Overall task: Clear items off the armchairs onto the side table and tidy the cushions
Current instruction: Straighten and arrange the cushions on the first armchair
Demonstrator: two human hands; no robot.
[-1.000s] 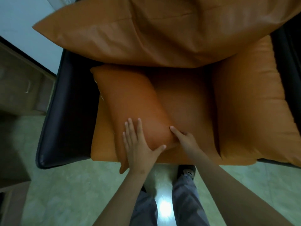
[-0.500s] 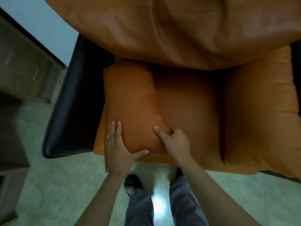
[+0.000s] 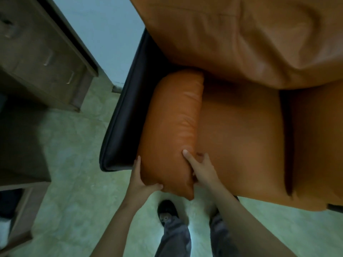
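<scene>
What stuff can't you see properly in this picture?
All in the head view:
- Left hand fingers: behind the cushion it grips.
- Right hand fingertips: tucked between cushion and seat.
- Back cushion: cut by the top edge.
- Right cushion: cut by the right edge.
- Cabinet: blurred.

Left hand (image 3: 138,179) partly behind side cushion (image 3: 170,123)

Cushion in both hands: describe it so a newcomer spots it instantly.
Find the orange armchair. Against its dark arm stands a narrow orange cushion, its front end held by the left hand and right hand. Unlike the flat seat cushion beside it, it stands on edge.
</scene>
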